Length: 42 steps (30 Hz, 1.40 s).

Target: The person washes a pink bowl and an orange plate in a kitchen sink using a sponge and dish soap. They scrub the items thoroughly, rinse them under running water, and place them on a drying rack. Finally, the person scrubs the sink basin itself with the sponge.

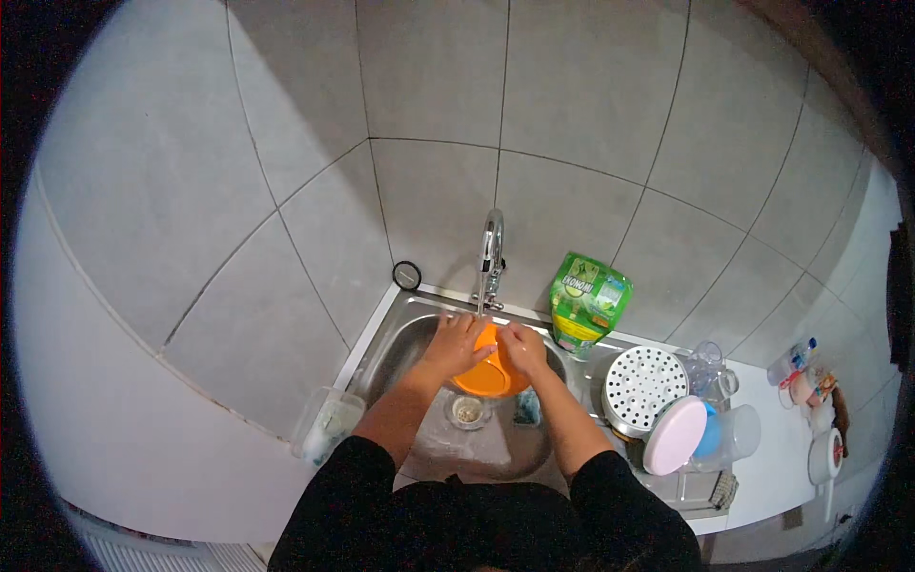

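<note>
An orange plastic bowl (484, 377) is held over the sink, its inside facing up. My right hand (524, 350) is closed on the bowl's right rim. Across the bowl's left side lies my left hand (456, 345), fingers apart and thumb over the inside; whether it grips the rim is hidden. Water runs from a chrome tap (492, 247) down by the fingertips. Below the bowl is the drain strainer (468, 410) of the steel sink (436, 454). A dark scouring sponge (527, 407) lies on the sink floor beside my right wrist.
A green detergent pouch (590, 300) leans on the tiled wall. Right on the drainboard are a perforated metal steamer (645, 390), a pink lid (675, 436), a blue item (708, 432) and clear containers (740, 432). Left of the sink stands a clear plastic tub (332, 422).
</note>
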Each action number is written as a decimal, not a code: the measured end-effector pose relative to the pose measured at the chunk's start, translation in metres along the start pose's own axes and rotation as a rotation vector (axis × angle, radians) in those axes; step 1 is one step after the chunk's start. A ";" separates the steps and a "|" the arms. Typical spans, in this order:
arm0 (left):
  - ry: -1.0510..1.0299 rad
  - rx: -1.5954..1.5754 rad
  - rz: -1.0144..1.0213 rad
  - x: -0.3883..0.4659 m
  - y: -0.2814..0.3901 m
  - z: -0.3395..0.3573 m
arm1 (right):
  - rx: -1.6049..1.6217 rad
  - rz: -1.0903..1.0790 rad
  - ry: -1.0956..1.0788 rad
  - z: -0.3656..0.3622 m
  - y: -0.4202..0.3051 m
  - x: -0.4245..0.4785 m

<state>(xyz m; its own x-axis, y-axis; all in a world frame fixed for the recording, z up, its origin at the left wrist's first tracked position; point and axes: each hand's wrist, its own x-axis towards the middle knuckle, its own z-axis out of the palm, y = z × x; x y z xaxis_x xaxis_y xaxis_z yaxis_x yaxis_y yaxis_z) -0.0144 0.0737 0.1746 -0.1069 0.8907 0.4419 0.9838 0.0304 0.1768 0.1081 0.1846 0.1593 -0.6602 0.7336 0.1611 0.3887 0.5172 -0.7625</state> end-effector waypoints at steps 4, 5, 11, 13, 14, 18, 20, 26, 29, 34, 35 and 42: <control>-0.286 -0.201 -0.104 0.030 0.000 0.007 | -0.010 -0.114 0.007 0.002 0.023 0.004; -0.273 -0.253 -0.140 0.028 0.002 0.009 | -0.042 -0.131 0.016 0.003 0.024 0.006; -0.066 -0.669 -0.426 -0.040 -0.032 0.042 | -0.312 -0.014 0.171 0.015 -0.020 0.036; 0.028 -0.866 -0.539 -0.058 -0.029 0.035 | -0.358 -0.029 0.150 0.020 -0.020 0.047; 0.080 -0.965 -0.597 -0.066 -0.029 0.032 | -0.354 -0.052 0.136 0.023 -0.019 0.052; 0.176 -0.977 -0.726 -0.104 -0.041 0.030 | -0.336 -0.068 0.128 0.038 -0.012 0.063; 0.255 -1.172 -0.832 -0.120 -0.042 0.038 | -0.309 -0.101 0.116 0.042 -0.010 0.067; 0.275 -1.225 -0.836 -0.114 -0.010 0.014 | 0.288 0.230 -0.058 0.056 0.026 0.082; 0.353 -1.466 -0.860 -0.124 -0.023 0.039 | 0.199 0.258 -0.112 0.046 0.014 0.064; 0.578 -2.014 -0.907 -0.124 -0.018 0.044 | -0.242 -0.033 -0.081 0.041 -0.012 -0.002; 0.624 -2.128 -0.912 -0.130 -0.024 0.052 | -0.262 -0.139 -0.081 0.040 -0.024 -0.024; 0.351 -1.970 -0.862 -0.118 -0.013 0.017 | -0.513 -0.512 -0.160 0.018 -0.021 -0.105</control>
<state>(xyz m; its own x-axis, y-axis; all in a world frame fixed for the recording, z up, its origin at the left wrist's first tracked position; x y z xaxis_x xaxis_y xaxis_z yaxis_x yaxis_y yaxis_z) -0.0120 -0.0236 0.1050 -0.5589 0.8135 -0.1607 -0.6534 -0.3126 0.6895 0.1577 0.0886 0.1475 -0.9096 0.2923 0.2952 0.2324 0.9470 -0.2216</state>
